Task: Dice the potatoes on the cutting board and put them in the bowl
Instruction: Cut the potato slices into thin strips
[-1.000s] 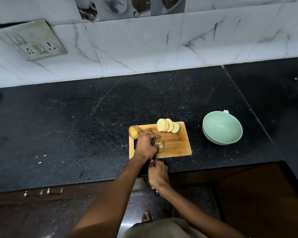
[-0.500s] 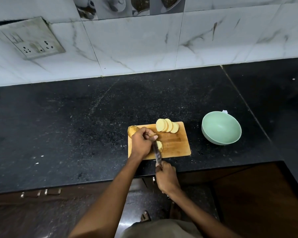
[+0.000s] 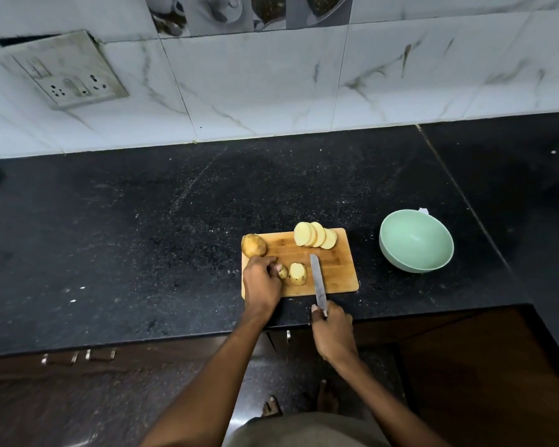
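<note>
On the cutting board (image 3: 331,269), the left hand (image 3: 261,283) pinches a potato end piece (image 3: 282,271) beside a cut slice (image 3: 298,273). The right hand (image 3: 334,330) grips the knife (image 3: 317,279), blade over the board. Fanned slices (image 3: 315,234) and a whole potato (image 3: 254,245) lie at the far edge; the green bowl (image 3: 416,241) sits right on the tabletop (image 3: 142,237).
</note>
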